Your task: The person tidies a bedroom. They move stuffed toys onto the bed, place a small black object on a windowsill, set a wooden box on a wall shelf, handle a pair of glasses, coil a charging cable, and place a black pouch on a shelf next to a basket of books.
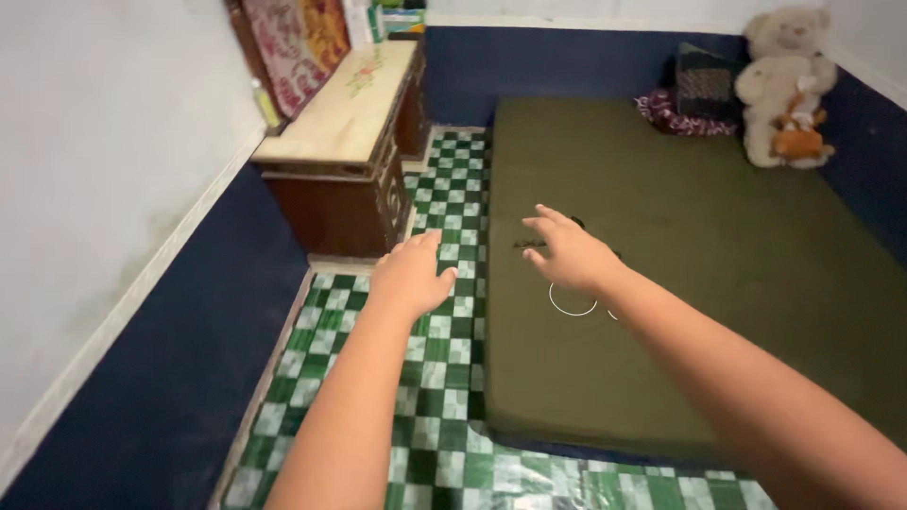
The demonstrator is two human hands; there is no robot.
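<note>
Hands reach forward over the near edge of an olive-green mattress (699, 283) laid on a green-and-white checkered floor (444, 378). The right hand (567, 253) hovers palm down, fingers spread and holding nothing, just above a small dark object (531, 245) at its ten o'clock; a thin white ring (573, 306) lies on the mattress at its six o'clock. What the dark object is I cannot tell; it looks small and light, probably a pinch between thumb and forefinger would lift it. The ring seems thin and stiff, likely easiest to hook by its rim. The left hand (411, 276) hangs over the floor, fingers loose and empty. At eleven o'clock stands a wooden cabinet (345, 151); at two o'clock a pale teddy bear (784, 85) sits beside dark cushions (694, 94).
</note>
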